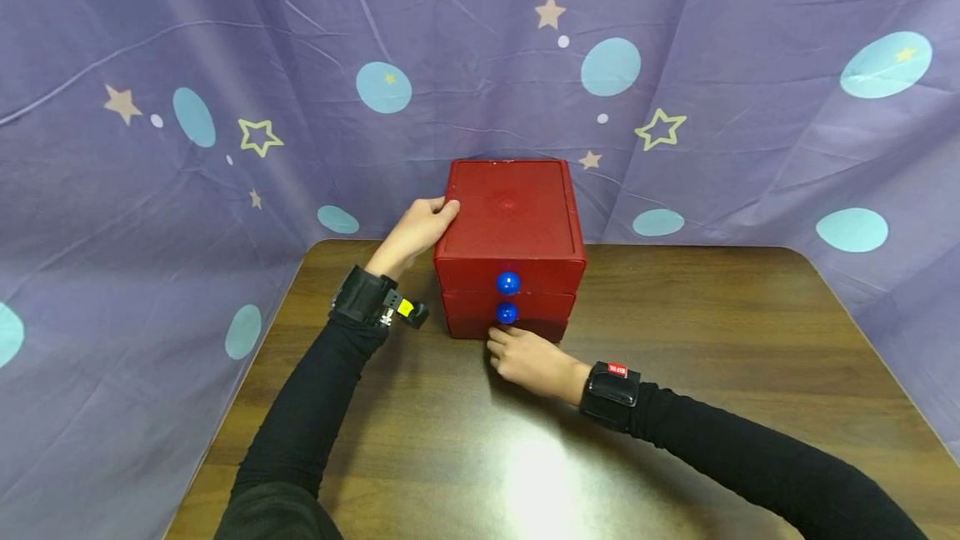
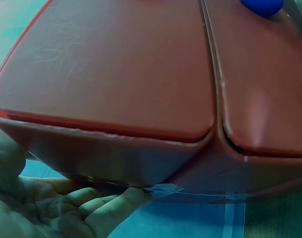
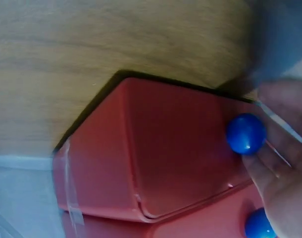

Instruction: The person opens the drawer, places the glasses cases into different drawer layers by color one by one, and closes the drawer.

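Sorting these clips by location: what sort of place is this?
Probably a staged recording setup, not a lived-in room: a purple star-print cloth backdrop surrounds a wooden table bearing only a red drawer box.

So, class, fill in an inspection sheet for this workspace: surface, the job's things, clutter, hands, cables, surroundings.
Surface: dark wooden table, with a light glare near the front edge.
Job's things: red drawer box with two drawers, both appearing closed; upper blue knob, lower blue knob.
Clutter: nothing seen.
Hands: left hand rests against the box's left side, thumb on the top edge; right hand sits at the lower knob with fingers right beside it, grip unclear.
Cables: nothing seen.
Surroundings: purple cloth backdrop printed with stars and pale blue circles.
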`<action>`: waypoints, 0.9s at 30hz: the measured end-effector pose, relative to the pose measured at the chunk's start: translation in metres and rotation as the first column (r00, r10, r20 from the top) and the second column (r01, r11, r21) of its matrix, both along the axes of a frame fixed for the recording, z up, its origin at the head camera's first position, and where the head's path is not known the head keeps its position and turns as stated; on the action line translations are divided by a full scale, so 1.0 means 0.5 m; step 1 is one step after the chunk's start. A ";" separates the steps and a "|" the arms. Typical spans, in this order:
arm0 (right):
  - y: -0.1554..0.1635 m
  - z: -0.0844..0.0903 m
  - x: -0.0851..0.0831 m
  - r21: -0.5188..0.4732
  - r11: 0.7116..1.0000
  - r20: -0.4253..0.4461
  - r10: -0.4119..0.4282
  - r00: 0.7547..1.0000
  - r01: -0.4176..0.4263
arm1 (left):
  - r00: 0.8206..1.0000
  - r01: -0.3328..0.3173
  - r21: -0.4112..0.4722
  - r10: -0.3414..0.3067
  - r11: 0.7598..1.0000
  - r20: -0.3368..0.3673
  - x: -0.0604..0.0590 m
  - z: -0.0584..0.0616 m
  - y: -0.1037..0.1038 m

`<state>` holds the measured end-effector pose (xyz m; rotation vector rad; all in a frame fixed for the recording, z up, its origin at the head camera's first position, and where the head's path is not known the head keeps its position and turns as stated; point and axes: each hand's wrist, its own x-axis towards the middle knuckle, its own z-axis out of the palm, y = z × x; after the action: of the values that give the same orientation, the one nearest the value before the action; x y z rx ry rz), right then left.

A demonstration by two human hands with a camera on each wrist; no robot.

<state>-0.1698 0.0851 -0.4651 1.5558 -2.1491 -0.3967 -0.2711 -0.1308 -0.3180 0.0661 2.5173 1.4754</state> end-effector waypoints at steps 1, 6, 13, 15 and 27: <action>0.001 0.003 0.003 -0.001 1.000 0.020 0.000 1.000 0.000 | 1.000 0.001 0.001 -0.001 1.000 0.001 0.000 0.001 0.001; 0.004 0.016 0.020 -0.066 0.997 0.147 0.038 0.988 -0.029 | 1.000 0.003 0.002 -0.003 1.000 0.004 0.004 0.007 0.003; 0.006 0.054 0.042 -0.203 0.979 0.252 0.080 0.965 -0.028 | 1.000 -0.004 -0.001 0.004 1.000 -0.007 0.007 0.008 0.001; 0.009 0.068 0.049 -0.230 0.973 0.270 0.073 0.960 -0.009 | 1.000 -0.002 -0.010 0.002 1.000 -0.002 0.006 0.004 0.001; 0.037 0.132 0.082 -0.362 0.930 0.336 0.069 0.939 0.061 | 0.999 0.004 0.059 -0.007 0.998 0.040 0.005 0.001 -0.002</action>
<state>-0.1288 0.1038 -0.3992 1.4902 -2.3041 0.2957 -0.2688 -0.1317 -0.3176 0.0522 2.4401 1.5339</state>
